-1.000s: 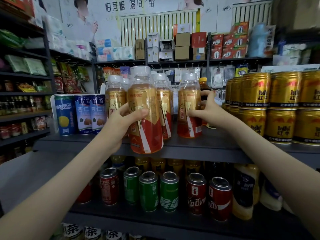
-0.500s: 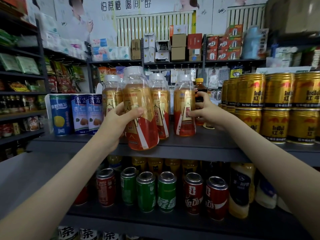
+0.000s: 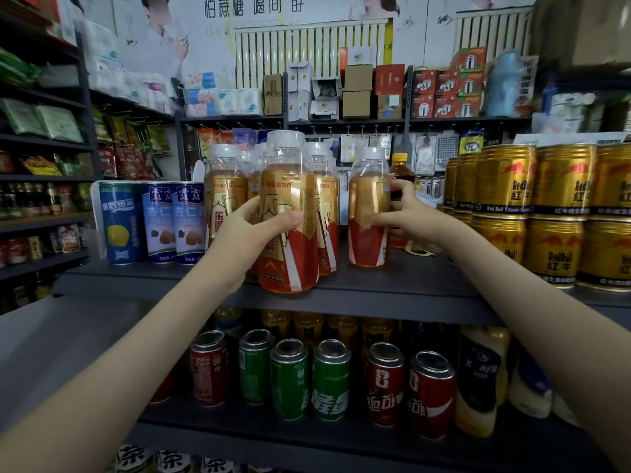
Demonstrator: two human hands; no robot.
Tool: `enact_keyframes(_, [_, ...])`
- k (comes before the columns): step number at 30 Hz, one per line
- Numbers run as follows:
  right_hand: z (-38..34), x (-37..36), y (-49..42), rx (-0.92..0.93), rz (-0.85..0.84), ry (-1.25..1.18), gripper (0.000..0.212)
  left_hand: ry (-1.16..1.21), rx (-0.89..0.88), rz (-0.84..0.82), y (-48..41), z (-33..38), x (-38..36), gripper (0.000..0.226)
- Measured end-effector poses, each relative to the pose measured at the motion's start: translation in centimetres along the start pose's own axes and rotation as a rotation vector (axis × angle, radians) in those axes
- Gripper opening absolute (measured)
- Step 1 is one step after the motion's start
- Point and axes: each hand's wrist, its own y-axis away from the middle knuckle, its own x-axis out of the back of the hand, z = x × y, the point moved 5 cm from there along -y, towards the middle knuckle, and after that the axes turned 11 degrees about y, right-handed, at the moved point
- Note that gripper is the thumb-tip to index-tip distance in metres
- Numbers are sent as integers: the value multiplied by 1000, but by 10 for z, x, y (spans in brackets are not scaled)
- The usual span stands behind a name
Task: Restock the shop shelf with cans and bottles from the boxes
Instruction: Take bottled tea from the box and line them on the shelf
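Grey metal shelf (image 3: 409,281) carries stacked gold Red Bull cans (image 3: 560,213) at its right end, which leaves the middle of the board for bottles. The left hand (image 3: 246,230) wraps the front bottle (image 3: 290,261), whose base is at the shelf's front edge, probably to join it to the bottle cluster (image 3: 223,199). The right hand (image 3: 413,220) grips a second bottle (image 3: 368,206) further back, likely to square it up.

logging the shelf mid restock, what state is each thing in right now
left hand, grips front bottle
front bottle, upright, capped, at shelf edge
right hand, grips right bottle
right bottle, upright on shelf, capped, apart from the group
gold cans, upright, stacked two high
blue cans, upright in a row
lower cans, upright
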Motion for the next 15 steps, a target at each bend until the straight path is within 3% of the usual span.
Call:
enact_keyframes(2, [-2,-3,-1,-21,13,-3,95,-18,5,-7,1,2,-1,24])
enact_keyframes(5, [-8,-9,-2,-33,220,404,107,-47,34,-15,-2,1,1,28])
enact_keyframes(7, [-10,-11,-1,-37,317,558,104,-59,36,-13,-2,1,1,35])
enact_keyframes(10, [-2,-10,-7,-37,196,377,93,-75,36,-20,-3,0,1,45])
enact_keyframes(15, [3,-8,-9,-23,35,116,92,-78,44,-13,-4,-1,3,45])
